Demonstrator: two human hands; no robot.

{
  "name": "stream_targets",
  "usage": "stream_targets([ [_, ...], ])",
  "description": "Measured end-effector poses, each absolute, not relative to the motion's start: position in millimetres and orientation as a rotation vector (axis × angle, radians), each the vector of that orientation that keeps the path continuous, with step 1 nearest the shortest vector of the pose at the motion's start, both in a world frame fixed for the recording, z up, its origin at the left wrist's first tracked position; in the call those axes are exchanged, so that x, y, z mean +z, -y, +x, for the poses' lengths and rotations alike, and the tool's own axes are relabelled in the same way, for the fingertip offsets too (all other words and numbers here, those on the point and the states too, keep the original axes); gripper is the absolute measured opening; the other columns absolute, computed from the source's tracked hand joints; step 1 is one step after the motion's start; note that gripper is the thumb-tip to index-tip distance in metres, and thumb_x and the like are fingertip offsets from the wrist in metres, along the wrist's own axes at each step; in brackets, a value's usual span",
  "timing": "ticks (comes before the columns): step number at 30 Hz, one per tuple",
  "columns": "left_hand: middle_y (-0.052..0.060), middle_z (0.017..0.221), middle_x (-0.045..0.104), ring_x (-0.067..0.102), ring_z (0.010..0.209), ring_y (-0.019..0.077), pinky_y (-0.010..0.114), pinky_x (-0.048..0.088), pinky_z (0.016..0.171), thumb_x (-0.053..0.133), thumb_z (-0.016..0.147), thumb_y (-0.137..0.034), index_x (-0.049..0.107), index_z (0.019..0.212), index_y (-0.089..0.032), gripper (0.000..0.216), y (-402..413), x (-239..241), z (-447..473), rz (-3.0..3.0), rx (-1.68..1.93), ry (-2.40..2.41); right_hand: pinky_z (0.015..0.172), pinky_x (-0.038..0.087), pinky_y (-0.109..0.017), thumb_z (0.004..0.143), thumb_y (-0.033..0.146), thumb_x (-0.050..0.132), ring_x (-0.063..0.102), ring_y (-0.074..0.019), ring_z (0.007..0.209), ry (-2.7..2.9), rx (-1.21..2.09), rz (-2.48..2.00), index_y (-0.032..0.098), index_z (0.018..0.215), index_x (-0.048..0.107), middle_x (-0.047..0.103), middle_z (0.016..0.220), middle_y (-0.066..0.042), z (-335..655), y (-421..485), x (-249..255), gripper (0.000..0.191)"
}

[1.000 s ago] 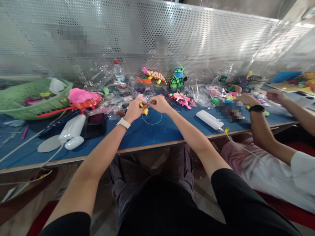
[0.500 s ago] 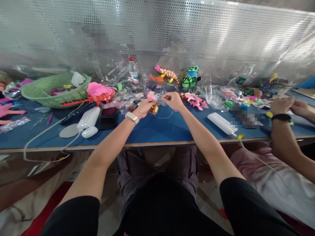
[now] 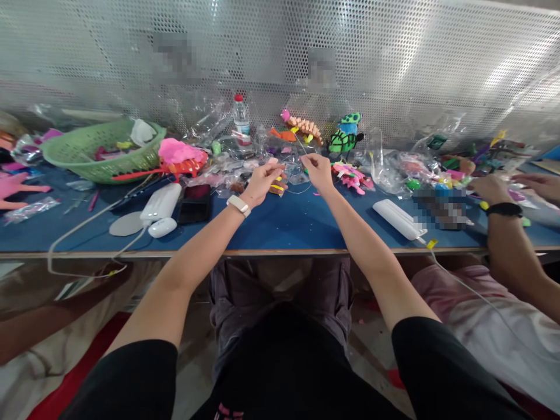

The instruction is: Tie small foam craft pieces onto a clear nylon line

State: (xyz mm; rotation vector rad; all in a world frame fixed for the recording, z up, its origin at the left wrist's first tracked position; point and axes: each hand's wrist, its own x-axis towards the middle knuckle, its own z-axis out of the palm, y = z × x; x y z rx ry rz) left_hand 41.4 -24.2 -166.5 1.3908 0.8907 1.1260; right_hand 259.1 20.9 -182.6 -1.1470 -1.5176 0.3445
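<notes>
My left hand (image 3: 263, 185) is over the blue table, its fingers closed around a small brown-and-yellow piece (image 3: 277, 185), partly hidden by them. Just to its right, my right hand (image 3: 318, 172) pinches a thin pale stick (image 3: 301, 145) that slants up and left, with a yellow bit near its upper end. A thin pale curved line (image 3: 300, 191) lies on the table between the hands. Beyond them sit a spiky clay figure (image 3: 301, 125) with a pink head, an orange clay piece (image 3: 282, 135) and a green-and-blue clay turtle (image 3: 343, 140).
A green basket (image 3: 83, 169) stands at left, near a pink-and-red clay figure (image 3: 181, 157). White power banks (image 3: 398, 220), a dark phone (image 3: 195, 204) and a water bottle (image 3: 241, 122) are around. Another person's hands (image 3: 494, 189) work at right. Perforated metal rises behind.
My right hand has moved slightly right, and the pale stick with its yellow bit now shows above it. My left hand's fingers look straighter. The view has shifted a little.
</notes>
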Motion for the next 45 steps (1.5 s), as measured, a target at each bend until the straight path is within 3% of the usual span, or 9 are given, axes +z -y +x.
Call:
stream_targets([
  [6, 0.013, 0.111, 0.082, 0.079, 0.068, 0.0122, 0.020, 0.063, 0.061, 0.060, 0.114, -0.023, 0.071, 0.119, -0.014, 0.015, 20, -178, 42, 1.583, 1.178, -1.095, 0.099, 0.061, -0.049, 0.116, 0.061, 0.048, 0.069, -0.0273, 0.095, 1.543, 0.159, -1.183, 0.020, 0.108, 0.083, 0.070, 0.100, -0.012, 270, -16, -175, 0.055],
  [11, 0.013, 0.114, 0.082, 0.079, 0.068, 0.0113, 0.019, 0.063, 0.062, 0.062, 0.113, -0.021, 0.070, 0.118, -0.015, 0.010, 22, -178, 40, 1.724, 1.249, -1.177, 0.104, 0.065, -0.053, 0.113, 0.079, 0.036, 0.074, -0.0324, 0.113, 1.594, 0.108, -1.074, 0.022, 0.126, 0.082, 0.069, 0.107, -0.013, 276, -7, -163, 0.074],
  [19, 0.011, 0.112, 0.080, 0.075, 0.059, 0.0103, 0.022, 0.061, 0.057, 0.053, 0.114, -0.016, 0.061, 0.121, -0.018, 0.011, 27, -175, 41, 1.735, 1.174, -1.142, 0.072, 0.068, -0.043, 0.104, 0.094, 0.025, 0.078, -0.0253, 0.076, 1.647, 0.260, -1.007, 0.024, 0.132, 0.079, 0.070, 0.086, -0.010, 279, -19, -172, 0.093],
  [26, 0.010, 0.103, 0.080, 0.073, 0.057, 0.0124, 0.024, 0.059, 0.055, 0.055, 0.112, -0.015, 0.061, 0.127, -0.019, 0.017, 21, -179, 40, 1.659, 1.088, -1.191, 0.086, 0.071, -0.051, 0.111, 0.086, 0.023, 0.082, -0.0281, 0.091, 1.508, 0.134, -1.015, 0.023, 0.130, 0.080, 0.079, 0.105, -0.016, 281, -12, -165, 0.087],
  [30, 0.008, 0.091, 0.078, 0.071, 0.052, 0.0133, 0.023, 0.054, 0.051, 0.051, 0.118, -0.026, 0.063, 0.123, -0.018, 0.015, 22, -179, 40, 1.660, 1.073, -1.181, 0.085, 0.072, -0.050, 0.109, 0.087, 0.032, 0.082, -0.0289, 0.088, 1.567, 0.276, -1.007, 0.023, 0.133, 0.081, 0.081, 0.099, -0.016, 274, -14, -170, 0.083],
  [35, 0.004, 0.075, 0.072, 0.068, 0.048, 0.0135, 0.021, 0.047, 0.047, 0.047, 0.120, -0.035, 0.064, 0.119, -0.020, 0.022, 25, -179, 40, 1.770, 1.049, -1.150, 0.077, 0.071, -0.045, 0.105, 0.086, 0.052, 0.078, -0.0247, 0.078, 1.713, 0.368, -1.026, 0.023, 0.109, 0.085, 0.078, 0.094, -0.012, 262, -18, -186, 0.071],
  [40, 0.006, 0.076, 0.071, 0.069, 0.049, 0.0165, 0.026, 0.050, 0.052, 0.047, 0.120, -0.042, 0.068, 0.123, -0.018, 0.031, 26, -178, 38, 1.801, 1.047, -1.173, 0.077, 0.068, -0.043, 0.109, 0.069, 0.059, 0.075, -0.0216, 0.071, 1.761, 0.379, -1.075, 0.020, 0.092, 0.081, 0.079, 0.095, -0.013, 263, -18, -189, 0.057],
  [45, 0.006, 0.074, 0.071, 0.068, 0.049, 0.0179, 0.027, 0.053, 0.052, 0.044, 0.121, -0.046, 0.064, 0.125, -0.019, 0.034, 26, -179, 39, 1.811, 1.039, -1.142, 0.092, 0.066, -0.049, 0.102, 0.052, 0.078, 0.077, -0.0260, 0.081, 1.912, 0.368, -1.116, 0.022, 0.091, 0.083, 0.083, 0.091, -0.011, 265, -15, -187, 0.032],
])
